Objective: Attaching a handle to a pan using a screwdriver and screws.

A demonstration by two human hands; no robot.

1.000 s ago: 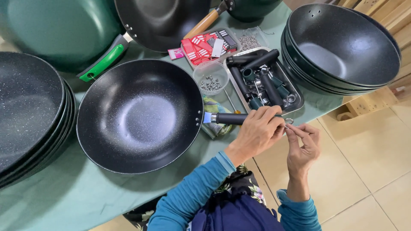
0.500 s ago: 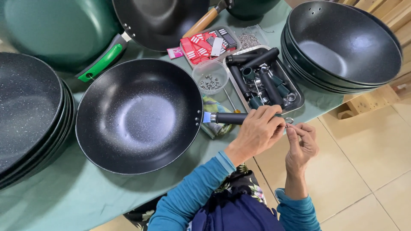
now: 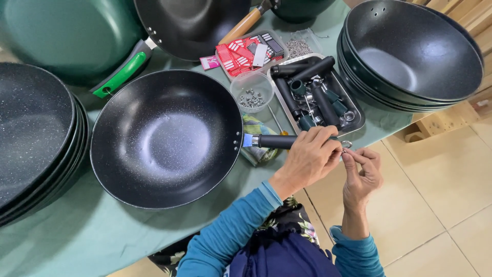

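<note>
Left hand gripping black wok handle, steadying it at speckled wok's 3 o'clock. Right hand fingertips pinching metal hanging ring at handle's end. Parts tray at 1 o'clock, within reach.

Green cloth-covered table filled the left; beige tiled floor lay off its right edge, wooden pallet beside.
</note>
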